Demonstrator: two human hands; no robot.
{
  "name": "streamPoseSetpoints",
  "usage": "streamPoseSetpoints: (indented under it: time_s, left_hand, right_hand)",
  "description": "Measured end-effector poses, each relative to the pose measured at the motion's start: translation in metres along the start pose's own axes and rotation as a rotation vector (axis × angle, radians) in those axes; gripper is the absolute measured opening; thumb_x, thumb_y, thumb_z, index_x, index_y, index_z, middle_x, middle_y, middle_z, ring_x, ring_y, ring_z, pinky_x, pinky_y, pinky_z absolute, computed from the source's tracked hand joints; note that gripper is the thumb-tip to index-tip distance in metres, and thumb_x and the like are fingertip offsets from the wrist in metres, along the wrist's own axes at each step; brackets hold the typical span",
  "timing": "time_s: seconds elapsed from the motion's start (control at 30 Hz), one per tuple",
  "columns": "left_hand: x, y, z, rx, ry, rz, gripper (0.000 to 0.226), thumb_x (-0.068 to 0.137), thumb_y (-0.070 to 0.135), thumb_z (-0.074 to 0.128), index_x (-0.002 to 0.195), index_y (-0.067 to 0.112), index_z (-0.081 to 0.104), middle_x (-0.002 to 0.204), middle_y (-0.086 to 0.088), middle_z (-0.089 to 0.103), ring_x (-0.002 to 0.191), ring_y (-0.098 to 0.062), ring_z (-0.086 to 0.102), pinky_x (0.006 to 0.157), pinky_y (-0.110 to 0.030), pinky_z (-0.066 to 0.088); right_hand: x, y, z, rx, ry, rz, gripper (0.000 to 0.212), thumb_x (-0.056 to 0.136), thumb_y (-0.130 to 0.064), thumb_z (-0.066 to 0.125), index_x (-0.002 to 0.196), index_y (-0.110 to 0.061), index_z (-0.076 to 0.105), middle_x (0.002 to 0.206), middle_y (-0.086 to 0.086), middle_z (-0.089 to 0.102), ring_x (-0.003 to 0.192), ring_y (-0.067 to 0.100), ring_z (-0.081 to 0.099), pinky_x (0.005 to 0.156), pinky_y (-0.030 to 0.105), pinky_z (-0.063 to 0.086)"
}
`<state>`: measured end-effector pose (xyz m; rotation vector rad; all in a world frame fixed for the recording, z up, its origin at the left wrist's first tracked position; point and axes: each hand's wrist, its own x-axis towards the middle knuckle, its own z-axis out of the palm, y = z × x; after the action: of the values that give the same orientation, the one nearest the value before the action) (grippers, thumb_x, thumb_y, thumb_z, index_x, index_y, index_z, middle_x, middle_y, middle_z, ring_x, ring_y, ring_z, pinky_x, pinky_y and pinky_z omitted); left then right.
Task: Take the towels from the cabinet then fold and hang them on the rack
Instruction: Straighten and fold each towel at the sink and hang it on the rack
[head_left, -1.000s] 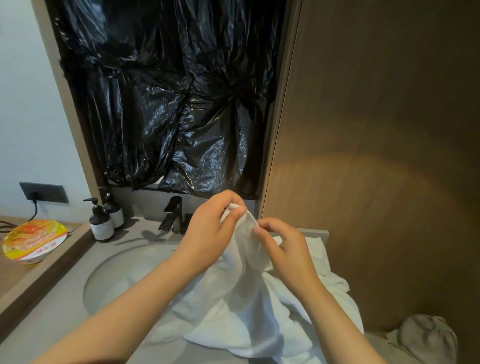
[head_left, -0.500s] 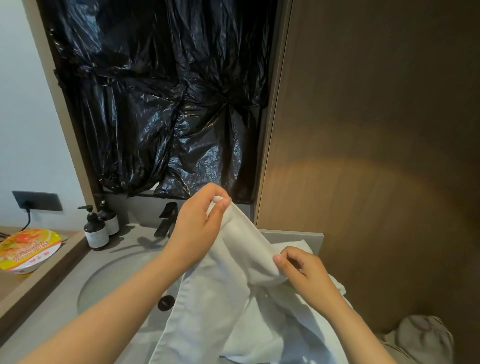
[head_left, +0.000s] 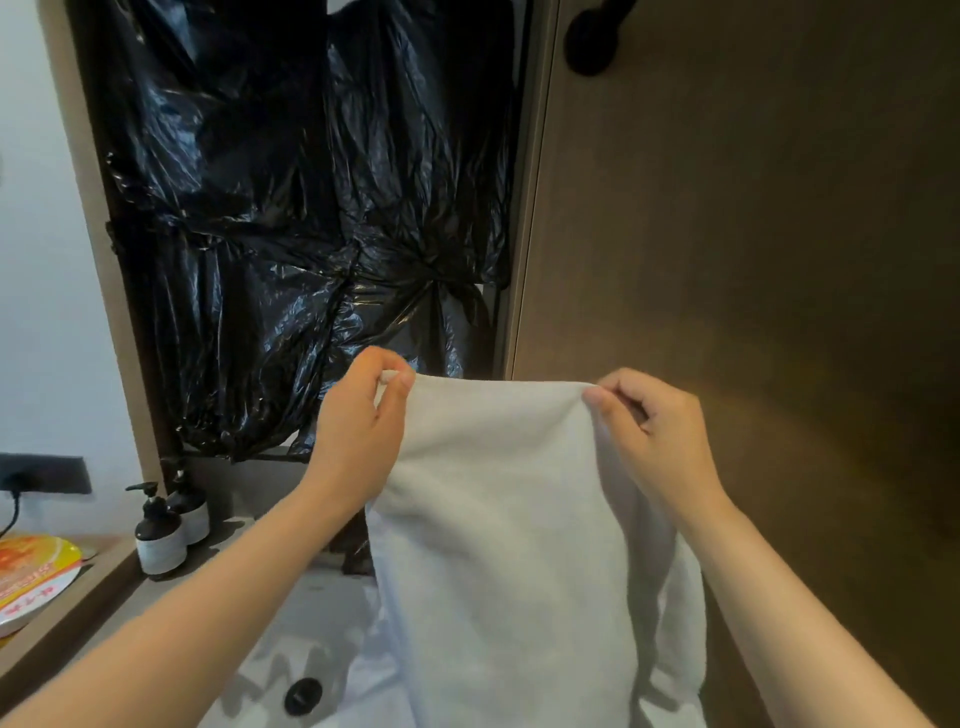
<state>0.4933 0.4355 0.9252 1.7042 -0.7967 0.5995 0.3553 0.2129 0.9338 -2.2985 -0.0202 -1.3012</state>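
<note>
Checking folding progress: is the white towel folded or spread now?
Spread out: the left hand and right hand pinch the top corners of the towel apart, and it hangs flat. Doubled behind or not: cannot tell.

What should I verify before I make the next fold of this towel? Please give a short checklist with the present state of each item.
1. Left hand pinches the towel at its top left corner: ok.
2. Right hand pinches the top right corner: ok.
3. Top edge runs straight and level between the two hands: ok.
4. Lower end hangs free of the sink: cannot tell; it runs out of view below.
5. Rack is near for hanging: cannot tell; only a dark fitting shows high on the wooden panel.
</note>
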Motion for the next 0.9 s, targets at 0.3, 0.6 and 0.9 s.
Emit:
streamPoseSetpoints:
  time_s: [0.3, 0.6, 0.9]
  left_hand:
    - [0.044, 0.018, -0.008, -0.048, 0.150, 0.072, 0.011, 0.098, 0.014, 0.048, 0.091, 0.019, 0.054, 0.064, 0.005, 0.051, 0.055, 0.006, 0.047, 0.053, -0.004, 0.036]
    - [0.040, -0.013, 0.005, 0.029, 0.048, -0.029, 0.013, 0.099, 0.016, 0.046, 0.090, 0.022, 0.053, 0.066, 0.006, 0.055, 0.054, -0.001, 0.050, 0.049, -0.014, 0.039]
    - [0.045, -0.008, 0.017, 0.068, 0.053, -0.035, 0.009, 0.101, 0.019, 0.044, 0.097, 0.018, 0.052, 0.068, 0.013, 0.049, 0.048, -0.005, 0.045, 0.048, -0.020, 0.030]
  right_hand:
    - [0.052, -0.043, -0.037, -0.019, -0.041, -0.143, 0.015, 0.093, -0.025, 0.065, 0.079, -0.026, 0.071, 0.070, -0.018, 0.064, 0.070, 0.006, 0.061, 0.056, 0.012, 0.042]
    - [0.002, 0.021, -0.036, 0.042, -0.351, 0.222, 0.053, 0.087, -0.046, 0.063, 0.052, -0.018, 0.034, 0.050, -0.008, 0.029, 0.049, 0.008, 0.029, 0.049, 0.018, 0.024]
    - [0.008, 0.037, -0.067, -0.120, -0.191, 0.225, 0.045, 0.090, -0.042, 0.062, 0.053, -0.028, 0.042, 0.049, -0.011, 0.041, 0.047, 0.005, 0.038, 0.052, 0.025, 0.029]
